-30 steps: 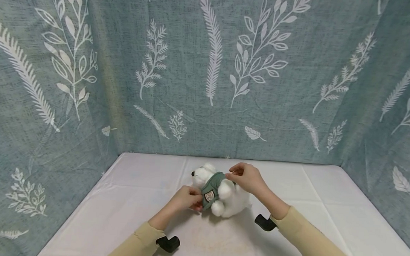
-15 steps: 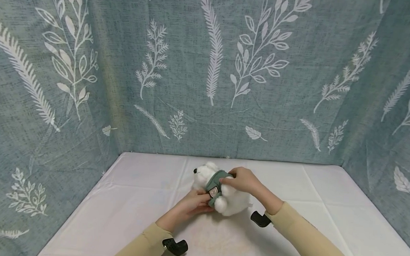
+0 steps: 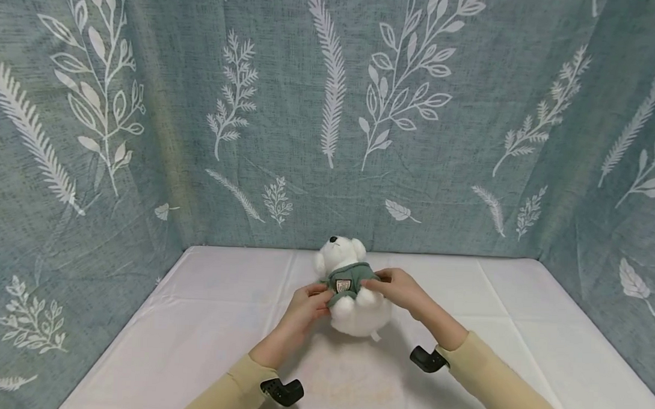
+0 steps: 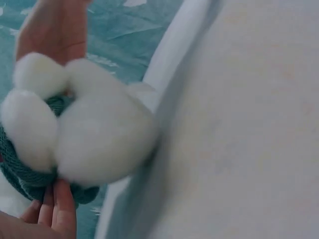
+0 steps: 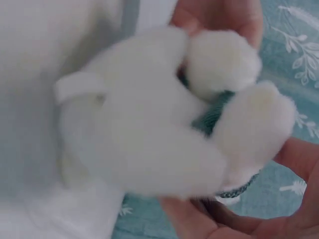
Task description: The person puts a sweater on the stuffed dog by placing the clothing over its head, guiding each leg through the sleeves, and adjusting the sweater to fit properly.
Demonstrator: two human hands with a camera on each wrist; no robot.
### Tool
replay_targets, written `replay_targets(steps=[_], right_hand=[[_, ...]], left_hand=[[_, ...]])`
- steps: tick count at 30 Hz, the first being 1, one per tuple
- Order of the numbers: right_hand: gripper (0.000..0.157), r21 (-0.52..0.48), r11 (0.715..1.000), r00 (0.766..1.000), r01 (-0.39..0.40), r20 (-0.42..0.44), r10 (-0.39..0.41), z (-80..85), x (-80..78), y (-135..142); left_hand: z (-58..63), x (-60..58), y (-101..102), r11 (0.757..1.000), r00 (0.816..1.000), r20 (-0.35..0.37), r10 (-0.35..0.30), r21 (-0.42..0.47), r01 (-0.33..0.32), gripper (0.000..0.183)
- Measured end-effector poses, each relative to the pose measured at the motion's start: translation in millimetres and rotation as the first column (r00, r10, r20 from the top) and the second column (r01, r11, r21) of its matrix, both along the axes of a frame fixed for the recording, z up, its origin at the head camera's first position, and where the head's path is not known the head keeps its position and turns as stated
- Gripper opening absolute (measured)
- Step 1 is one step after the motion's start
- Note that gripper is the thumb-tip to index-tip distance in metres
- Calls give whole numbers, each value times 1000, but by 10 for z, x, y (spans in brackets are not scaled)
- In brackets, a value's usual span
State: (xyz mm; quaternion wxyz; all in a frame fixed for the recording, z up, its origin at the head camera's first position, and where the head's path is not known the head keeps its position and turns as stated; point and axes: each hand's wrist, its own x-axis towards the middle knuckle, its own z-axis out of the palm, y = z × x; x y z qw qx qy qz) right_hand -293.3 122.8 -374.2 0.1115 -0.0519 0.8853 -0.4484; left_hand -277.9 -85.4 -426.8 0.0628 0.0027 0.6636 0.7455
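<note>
Left grip (image 3: 300, 310): we found it nearly closed, thumb in front, fingers curled at the side of a plush toy, taking hold of its green garment. Right grip (image 3: 403, 289): we found it likewise drawn in at the opposite side, thumb in front; in the right wrist view a gap showed between its thumb and fingers beyond the toy's edge.

Plush toy (image 3: 360, 321), one, white: we placed it between both grips, toward the far side of the counter (image 3: 220, 327), leaning back, black nose (image 3: 333, 239) raised. We could not tell whether its base touched the surface.

Fittings: green garment (image 3: 357, 270) with a pale patch (image 3: 343, 286) in front; two rounded white limbs over its lower edge; a small white tag (image 3: 376, 337) at the base.

Surroundings: we listed two beige sleeves (image 3: 497, 376), a black device (image 3: 284, 392) at each wrist, a white covering on the counter, and behind it blue-green cloth (image 3: 189, 121) printed with white leaves.
</note>
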Motion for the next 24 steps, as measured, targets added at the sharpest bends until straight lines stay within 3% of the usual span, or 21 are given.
replay_targets(steps=[5, 11, 18, 24], right_hand=[[66, -153, 988, 998, -6, 69, 17, -64, 89, 24], [66, -261, 965, 995, -17, 92, 43, -203, 148, 28], [73, -259, 964, 988, -58, 123, 92, -383, 196, 82], [71, -328, 937, 977, -116, 133, 167, -439, 194, 140]], left_hand=[[165, -23, -75, 991, 999, -52, 11, -136, -18, 44], [287, -48, -134, 981, 996, -90, -30, -195, 12, 44], [347, 0, -125, 960, 980, -159, -123, -269, 77, 43], [343, 23, -67, 944, 968, -189, -167, -314, 102, 46]])
